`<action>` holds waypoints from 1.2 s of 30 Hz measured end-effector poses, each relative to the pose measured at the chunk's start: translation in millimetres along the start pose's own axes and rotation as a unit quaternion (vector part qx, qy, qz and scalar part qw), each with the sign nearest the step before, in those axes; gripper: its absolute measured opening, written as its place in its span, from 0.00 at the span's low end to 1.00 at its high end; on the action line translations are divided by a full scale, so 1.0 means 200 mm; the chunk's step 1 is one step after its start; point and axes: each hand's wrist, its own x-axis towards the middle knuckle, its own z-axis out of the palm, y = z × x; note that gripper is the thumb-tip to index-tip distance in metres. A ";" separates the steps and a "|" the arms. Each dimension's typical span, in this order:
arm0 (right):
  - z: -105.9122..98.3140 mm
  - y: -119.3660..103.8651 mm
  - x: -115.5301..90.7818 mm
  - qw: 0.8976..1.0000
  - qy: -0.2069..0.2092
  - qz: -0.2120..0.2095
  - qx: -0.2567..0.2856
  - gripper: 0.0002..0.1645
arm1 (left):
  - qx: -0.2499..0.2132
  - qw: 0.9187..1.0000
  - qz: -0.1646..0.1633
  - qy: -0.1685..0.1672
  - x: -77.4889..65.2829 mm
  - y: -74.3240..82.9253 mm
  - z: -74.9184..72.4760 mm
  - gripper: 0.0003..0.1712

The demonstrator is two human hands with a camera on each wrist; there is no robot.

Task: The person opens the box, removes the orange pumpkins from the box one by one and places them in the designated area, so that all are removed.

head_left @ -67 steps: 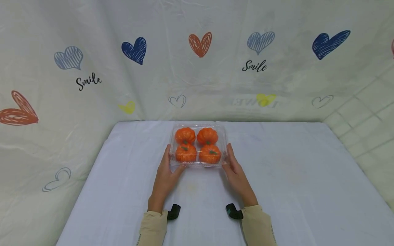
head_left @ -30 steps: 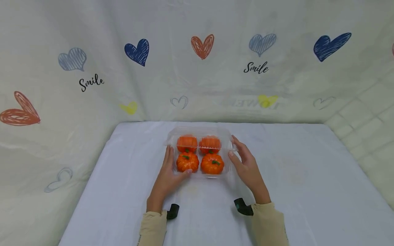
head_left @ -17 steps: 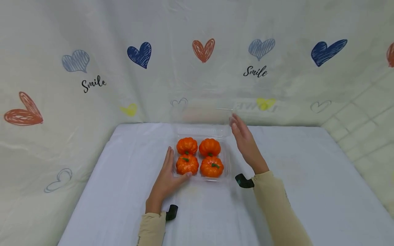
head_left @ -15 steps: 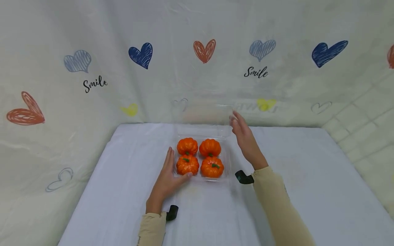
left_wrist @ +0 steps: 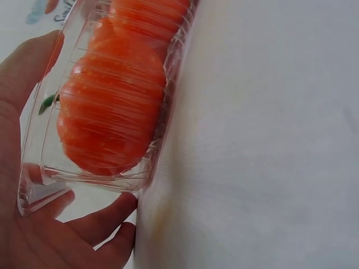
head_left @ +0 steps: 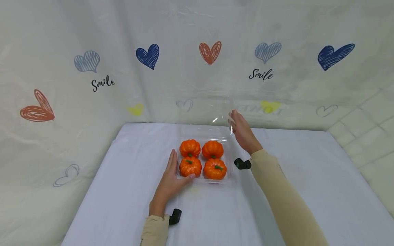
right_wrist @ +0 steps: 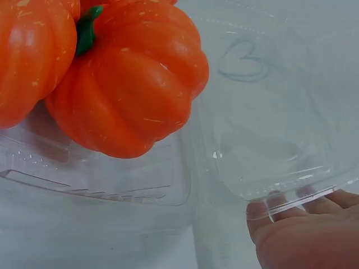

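Note:
A clear plastic clamshell container (head_left: 204,180) lies on the table, its lid (head_left: 204,112) raised and leaning back. Inside sit several small orange pumpkins with green stems, among them a front-right pumpkin (head_left: 214,168) and a back-left pumpkin (head_left: 189,148). My left hand (head_left: 168,182) holds the container's front-left corner, thumb at the front rim and fingers along the left side. In the left wrist view, a pumpkin (left_wrist: 112,106) shows through the ribbed wall. My right hand (head_left: 243,131) touches the lid's right edge; its fingers (right_wrist: 322,206) show through the plastic.
A white cloth covers the table (head_left: 292,177). Behind its far edge hangs a pale curtain (head_left: 172,20) printed with hearts and the word Smile. A black wrist camera (head_left: 242,164) sits at the right sleeve, another black wrist camera (head_left: 175,216) at the left.
The lid has swung up and back from over the pumpkins, with my right hand moving away from me along it. The container has shifted slightly nearer. My left hand has stayed at the front-left corner.

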 end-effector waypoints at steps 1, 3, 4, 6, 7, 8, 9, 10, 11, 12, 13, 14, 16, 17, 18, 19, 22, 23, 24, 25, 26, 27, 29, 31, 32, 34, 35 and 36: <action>0.00 0.01 0.01 1.000 -0.001 0.006 0.007 0.51 | 0.000 1.000 0.002 0.000 0.00 0.00 0.00 0.71; -0.02 0.04 0.01 1.000 -0.006 0.017 0.010 0.53 | 0.001 1.000 0.006 -0.001 -0.01 0.00 0.00 0.71; -0.03 0.05 0.02 1.000 -0.008 0.021 0.012 0.53 | 0.002 1.000 0.007 -0.002 -0.01 0.00 0.01 0.71; -0.04 0.08 0.02 0.999 -0.010 0.029 0.019 0.55 | 0.002 1.000 0.006 -0.002 -0.02 0.00 0.01 0.71; -0.04 0.10 0.02 0.999 -0.011 0.033 0.025 0.55 | 0.000 1.000 0.005 -0.002 -0.02 0.00 0.01 0.71; -0.04 0.12 0.03 0.999 -0.012 0.035 0.035 0.55 | -0.002 1.000 0.005 -0.002 -0.03 0.00 0.01 0.71; -0.05 0.13 0.02 0.998 -0.014 0.039 0.040 0.55 | -0.004 1.000 0.004 -0.003 -0.03 0.00 0.01 0.71; -0.05 0.15 0.02 0.998 -0.015 0.043 0.042 0.55 | -0.005 1.000 0.003 -0.003 -0.03 0.01 0.01 0.71; -0.06 0.16 0.02 0.998 -0.017 0.049 0.043 0.56 | -0.008 1.000 0.002 -0.003 -0.04 0.01 0.01 0.71; -0.06 0.18 0.02 0.997 -0.019 0.055 0.040 0.56 | -0.009 1.000 0.002 -0.003 -0.04 0.01 0.02 0.71; -0.06 0.19 0.02 0.997 -0.023 0.061 0.036 0.57 | -0.010 1.000 0.003 -0.003 -0.04 0.00 0.02 0.71; -0.07 0.20 0.01 0.997 -0.028 0.067 0.030 0.58 | -0.010 1.000 0.003 -0.002 -0.04 0.00 0.02 0.71; -0.08 0.23 0.00 0.996 -0.039 0.080 0.011 0.61 | -0.010 1.000 0.002 -0.001 -0.05 0.00 0.02 0.71; -0.08 0.24 0.00 0.995 -0.042 0.085 0.008 0.62 | -0.011 1.000 0.003 0.000 -0.05 0.00 0.02 0.71; -0.08 0.24 -0.01 0.995 -0.045 0.090 0.005 0.63 | -0.011 1.000 0.003 0.001 -0.05 0.00 0.02 0.71; -0.08 0.25 -0.01 0.994 -0.048 0.094 0.003 0.65 | -0.011 1.000 0.003 0.001 -0.06 0.00 0.02 0.71; -0.09 0.27 -0.03 0.993 -0.052 0.110 0.002 0.69 | -0.009 1.000 0.005 0.004 -0.06 0.00 0.02 0.71; -0.09 0.28 -0.03 0.992 -0.052 0.116 0.001 0.69 | -0.008 1.000 0.005 0.006 -0.06 0.00 0.01 0.71; -0.09 0.29 -0.03 0.991 -0.052 0.122 -0.001 0.70 | -0.007 1.000 0.005 0.007 -0.07 0.00 0.01 0.71; -0.09 0.29 -0.04 0.991 -0.050 0.126 -0.002 0.70 | -0.005 1.000 0.006 0.009 -0.06 0.00 0.01 0.71; -0.09 0.30 -0.04 0.990 -0.049 0.130 -0.004 0.71 | -0.004 1.000 0.007 0.010 -0.06 0.00 0.01 0.71; -0.09 0.30 -0.04 0.990 -0.047 0.134 -0.007 0.71 | -0.004 1.000 0.007 0.011 -0.06 0.00 0.01 0.71; -0.08 0.30 -0.05 0.990 -0.047 0.135 -0.009 0.71 | -0.004 1.000 0.008 0.011 -0.06 0.00 0.01 0.70; -0.08 0.30 -0.06 0.990 -0.044 0.131 -0.015 0.70 | -0.002 1.000 0.008 0.011 -0.06 0.00 0.01 0.70; -0.08 0.29 -0.06 0.991 -0.043 0.126 -0.024 0.69 | -0.001 1.000 0.009 0.010 -0.06 0.00 0.01 0.70; -0.08 0.27 -0.07 0.992 -0.037 0.106 -0.055 0.65 | 0.000 1.000 0.010 0.008 -0.06 -0.01 0.01 0.70; -0.08 0.26 -0.08 0.992 -0.031 0.095 -0.081 0.63 | 0.002 1.000 0.010 0.008 -0.06 0.00 0.01 0.70; -0.08 0.24 -0.09 0.990 -0.024 0.081 -0.110 0.61 | 0.002 1.000 0.011 0.008 -0.06 0.00 0.01 0.70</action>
